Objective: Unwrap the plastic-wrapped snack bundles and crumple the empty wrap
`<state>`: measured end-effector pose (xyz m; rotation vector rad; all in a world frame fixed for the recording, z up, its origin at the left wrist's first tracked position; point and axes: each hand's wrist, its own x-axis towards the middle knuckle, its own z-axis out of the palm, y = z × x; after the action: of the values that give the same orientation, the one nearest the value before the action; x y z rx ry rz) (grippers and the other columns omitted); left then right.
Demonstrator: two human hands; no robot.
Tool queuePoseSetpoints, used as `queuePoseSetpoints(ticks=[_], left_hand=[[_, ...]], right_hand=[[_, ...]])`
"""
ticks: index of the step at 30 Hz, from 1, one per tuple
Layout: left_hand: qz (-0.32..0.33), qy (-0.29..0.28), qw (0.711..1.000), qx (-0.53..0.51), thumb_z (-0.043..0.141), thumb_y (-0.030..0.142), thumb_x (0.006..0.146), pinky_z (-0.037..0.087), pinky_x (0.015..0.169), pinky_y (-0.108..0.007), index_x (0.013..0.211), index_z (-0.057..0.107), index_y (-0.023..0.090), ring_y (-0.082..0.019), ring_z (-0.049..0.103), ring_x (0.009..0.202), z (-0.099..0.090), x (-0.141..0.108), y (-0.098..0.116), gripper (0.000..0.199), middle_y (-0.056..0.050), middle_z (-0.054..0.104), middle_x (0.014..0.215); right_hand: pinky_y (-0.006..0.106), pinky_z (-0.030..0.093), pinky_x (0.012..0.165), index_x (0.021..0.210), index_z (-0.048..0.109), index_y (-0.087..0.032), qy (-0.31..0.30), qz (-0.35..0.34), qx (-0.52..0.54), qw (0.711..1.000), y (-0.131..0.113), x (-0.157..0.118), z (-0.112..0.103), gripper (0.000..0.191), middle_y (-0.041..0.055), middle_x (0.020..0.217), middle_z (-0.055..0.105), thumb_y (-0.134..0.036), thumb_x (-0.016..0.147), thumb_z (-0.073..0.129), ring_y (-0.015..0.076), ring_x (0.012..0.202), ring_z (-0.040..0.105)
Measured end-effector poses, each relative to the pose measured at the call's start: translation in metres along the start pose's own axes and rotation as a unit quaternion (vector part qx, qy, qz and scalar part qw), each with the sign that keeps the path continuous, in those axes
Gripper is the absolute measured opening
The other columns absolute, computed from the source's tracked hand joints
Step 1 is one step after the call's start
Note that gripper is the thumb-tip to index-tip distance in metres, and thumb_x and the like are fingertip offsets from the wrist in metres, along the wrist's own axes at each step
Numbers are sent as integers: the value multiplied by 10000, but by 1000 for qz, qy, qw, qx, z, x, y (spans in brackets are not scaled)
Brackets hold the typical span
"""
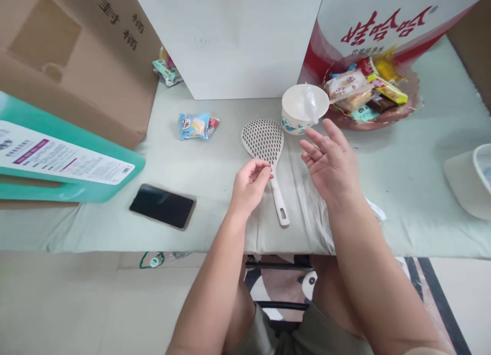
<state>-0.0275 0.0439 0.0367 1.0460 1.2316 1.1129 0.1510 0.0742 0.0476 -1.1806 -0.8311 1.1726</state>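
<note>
A pale slotted strainer ladle (264, 141) lies on the cloth-covered table, its handle toward me. My left hand (251, 183) is over the left side of its neck, thumb and fingers pinched together; whether it grips anything is hidden. To the right, my right hand (332, 163) is raised with its fingers apart and nothing in it. Just beyond its fingertips stands a white paper cup (292, 120) with a blue pattern, and a clear plastic piece sits at its rim. A blue snack packet (194, 126) lies left of the ladle, partly over a red one.
A black phone (163, 205) and a green jug (69, 160) are at the left, near a cardboard box (88, 63). A white box (238, 43) stands behind. The snack bowl (397, 120) is back right; a white container (466, 183) sits far right.
</note>
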Motion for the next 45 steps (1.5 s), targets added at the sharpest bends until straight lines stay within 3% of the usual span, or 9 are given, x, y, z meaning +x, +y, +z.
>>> queuePoseSetpoints(ticks=[4, 12, 19, 23, 26, 33, 37, 42, 45], left_hand=[[13, 10, 1000, -6, 686, 269, 850, 556, 757, -228, 867, 677, 186, -97, 695, 758, -5, 2, 3, 86, 7, 694, 826], [-39, 28, 997, -60, 717, 383, 893, 535, 567, -211, 852, 708, 179, -101, 699, 593, -3, 4, 9, 208, -16, 751, 722], [-58, 124, 981, -134, 603, 642, 937, 520, 546, -213, 862, 653, 188, -133, 743, 673, -38, -5, 18, 463, -24, 741, 749], [-56, 109, 976, -181, 358, 639, 1024, 541, 590, -233, 953, 625, 193, -144, 749, 722, -67, -8, 20, 525, -37, 729, 812], [-59, 118, 967, -216, 286, 515, 1033, 540, 611, -260, 940, 588, 194, -140, 718, 689, -79, -9, 18, 450, -41, 695, 804], [-32, 207, 952, -223, 249, 312, 1014, 589, 817, -324, 1299, 487, 242, -212, 671, 1260, -88, -2, -4, 378, -91, 588, 1451], [-50, 202, 955, -210, 169, 349, 1052, 591, 835, -336, 1358, 479, 243, -229, 646, 1316, -90, 4, -8, 448, -99, 569, 1468], [-77, 230, 936, -253, 217, 338, 1012, 587, 838, -332, 1203, 541, 202, -216, 681, 1228, -83, 9, 3, 400, -108, 624, 1341], [-44, 294, 931, -212, 227, 375, 997, 569, 826, -309, 1125, 507, 222, -179, 694, 1136, -80, 10, 0, 344, -93, 631, 1246]], right_hand=[[258, 552, 710, 1174, 587, -288, 15, 45, 33, 998, 8, -1, 1, 457, 26, 1103, 755, -449, 769, 725, 137, 849, 737], [232, 419, 527, 666, 506, -219, -16, 3, -56, 998, 24, -20, 3, 460, -59, 522, 501, -565, 805, 775, 85, 485, 497], [274, 530, 609, 801, 628, -217, -84, 1, -150, 985, 36, -44, 16, 391, 0, 691, 647, -593, 903, 669, 119, 584, 612], [275, 542, 644, 882, 659, -229, -78, -10, -177, 981, 41, -57, 38, 86, 10, 857, 703, -303, 856, 694, 111, 634, 648], [299, 555, 705, 908, 679, -237, -94, -55, -237, 965, 42, -63, 63, 133, 18, 900, 701, -167, 799, 650, 146, 765, 688], [476, 535, 1012, 1076, 642, -256, -195, -308, -409, 836, 64, 19, 172, 297, 91, 1167, 685, -177, 793, 685, 278, 1165, 637], [592, 420, 1126, 1231, 597, -220, -244, -320, -482, 779, 87, 78, 220, 507, 133, 1390, 575, -228, 762, 789, 366, 1341, 529], [509, 455, 1033, 1326, 590, -182, -256, -242, -518, 779, 83, 81, 218, 545, 106, 1275, 590, -241, 804, 738, 328, 1216, 615], [462, 493, 990, 1266, 609, -208, -221, -223, -482, 818, 63, 58, 191, 508, 79, 1143, 632, -223, 778, 749, 283, 1123, 646]])
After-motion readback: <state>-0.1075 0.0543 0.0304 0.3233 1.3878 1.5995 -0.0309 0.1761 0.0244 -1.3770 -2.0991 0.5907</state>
